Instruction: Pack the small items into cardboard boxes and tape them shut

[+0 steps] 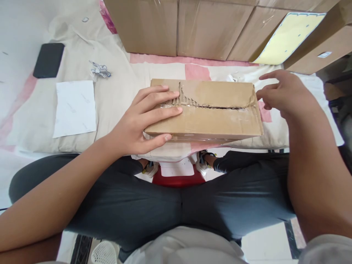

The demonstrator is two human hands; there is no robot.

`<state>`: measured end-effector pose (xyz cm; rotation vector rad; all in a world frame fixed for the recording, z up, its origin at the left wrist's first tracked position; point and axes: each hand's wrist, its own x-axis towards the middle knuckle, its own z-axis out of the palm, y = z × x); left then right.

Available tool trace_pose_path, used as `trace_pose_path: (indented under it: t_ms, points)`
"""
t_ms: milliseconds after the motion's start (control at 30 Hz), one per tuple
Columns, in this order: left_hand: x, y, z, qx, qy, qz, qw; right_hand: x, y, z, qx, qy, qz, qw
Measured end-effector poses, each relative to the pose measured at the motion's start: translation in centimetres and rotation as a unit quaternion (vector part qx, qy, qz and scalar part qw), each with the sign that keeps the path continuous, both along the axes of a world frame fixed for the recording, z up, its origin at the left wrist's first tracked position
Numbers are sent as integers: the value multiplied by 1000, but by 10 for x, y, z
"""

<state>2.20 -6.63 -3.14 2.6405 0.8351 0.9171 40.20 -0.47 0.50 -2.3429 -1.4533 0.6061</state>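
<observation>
Your left hand (pixel 134 124) is lying spread across the left end of a cardboard box (pixel 217 123), and your right hand (pixel 286 91) is hovering by its right end. The box is resting near the front edge of a cream cloth (pixel 115 106) with pink patches, which is covering the work surface and wrinkling toward the left. You are sitting before it in dark trousers (pixel 110 198), and a red object (pixel 178 180) is showing low between your feet.

Your left fingers are pressing flat, slightly apart, with the thumb lying along the front edge; they are not gripping. Your right fingers are bending loosely, apart from one another, with nothing visible in them; whether they are touching the box, you cannot tell. A ragged tear is running along the box top, and your left fingers are covering part of it.

Large cartons (pixel 209 29) are standing behind, blocking the far side, with a yellow sheet (pixel 290 38) leaning on them. To the left, white paper (pixel 75 108), a bundled cable (pixel 101 69) and a flat black object (pixel 48 60) are lying well apart from the box.
</observation>
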Motion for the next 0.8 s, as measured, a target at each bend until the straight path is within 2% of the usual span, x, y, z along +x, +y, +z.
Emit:
trace_pose_path:
  t_ms: [133, 233, 333, 433, 600, 700, 800]
  points:
    - [0, -1, 0, -14, 8, 10, 1000, 4, 7, -5, -19, -6, 8, 1000]
    - [-1, -1, 0, -16, 3, 4, 1000, 13, 13, -13, -7, 13, 2, 1000]
    - [-1, -1, 0, -2, -9, -12, 1000, 24, 21, -26, 22, 115, 6, 993]
    - [-1, -2, 0, 5, 2, -6, 1000, 31, 25, -39, 60, 236, 2, 970]
    - [0, -3, 2, 10, 18, 6, 1000, 33, 27, -44, 72, 327, -11, 942]
    - [0, -3, 3, 16, 13, -1, 1000, 34, 25, -43, 68, 344, -12, 937]
    - [0, -2, 3, 22, 15, -2, 1000, 33, 21, -38, 61, 284, -8, 957]
